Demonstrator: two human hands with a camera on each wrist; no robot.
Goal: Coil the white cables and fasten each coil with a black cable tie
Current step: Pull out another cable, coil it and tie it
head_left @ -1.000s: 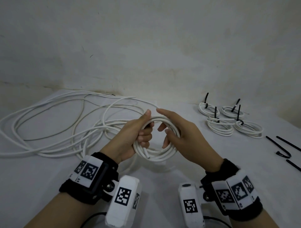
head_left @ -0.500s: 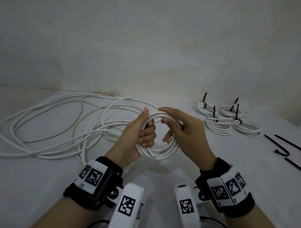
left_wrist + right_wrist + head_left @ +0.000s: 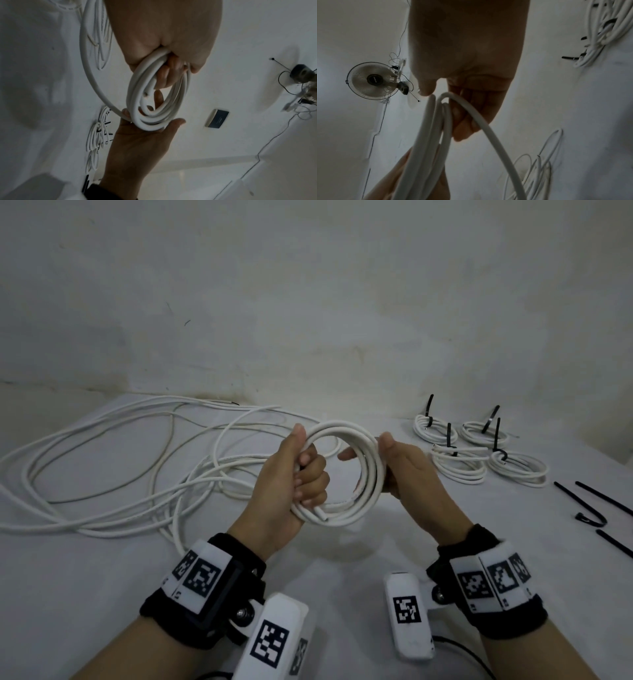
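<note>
We hold a white coil (image 3: 346, 474) upright above the desk (image 3: 102, 594), between both hands. Our left hand (image 3: 291, 477) grips the coil's left side, its fingers (image 3: 313, 474) curled fully round the bundled loops and the thumb lying along the top of the ring. Our right hand (image 3: 407, 474) cups the coil's right side: the thumb sits on the outer edge, and the fingers reach through the ring, only lightly bent, with the loops resting across the palm in the left wrist view. One cut end of the cable (image 3: 322, 513) pokes out at the bottom of the coil, near our left palm. From the coil a strand runs back to the loose white cables (image 3: 120, 474) sprawled over the left part of the desk. Four finished coils (image 3: 479, 453), each bound with a black tie, lie in a cluster at the far right. Nearer the right edge lie spare black cable ties (image 3: 589, 508), one of them hooked at its end.
</note>
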